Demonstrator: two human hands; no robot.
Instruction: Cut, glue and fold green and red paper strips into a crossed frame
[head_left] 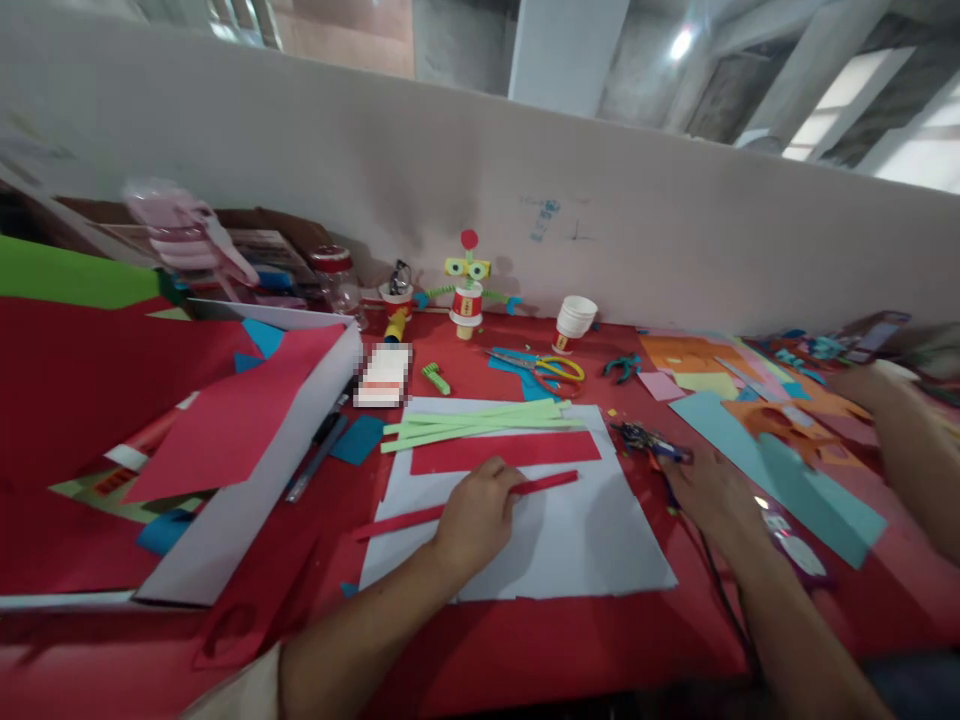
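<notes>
My left hand (476, 515) is closed on a narrow red paper strip (551, 483), which lies slantwise over a white sheet (577, 545). Above it on the sheet are a wider red paper piece (502, 454) and several light green paper strips (472, 425). To the right of the sheet, my right hand (712, 495) is closed around what looks like a corded glue gun (671, 452), its fingers partly hidden and blurred. A black cord (724, 590) runs down from there.
A white box (247, 535) with coloured paper stands left. Behind the sheet are yellow-handled scissors (562, 370), a paper-cup figure (467, 303), stacked cups (575, 318) and pliers (622, 368). Orange and blue paper (780, 470) covers the right, where another person's arm (911, 440) reaches in.
</notes>
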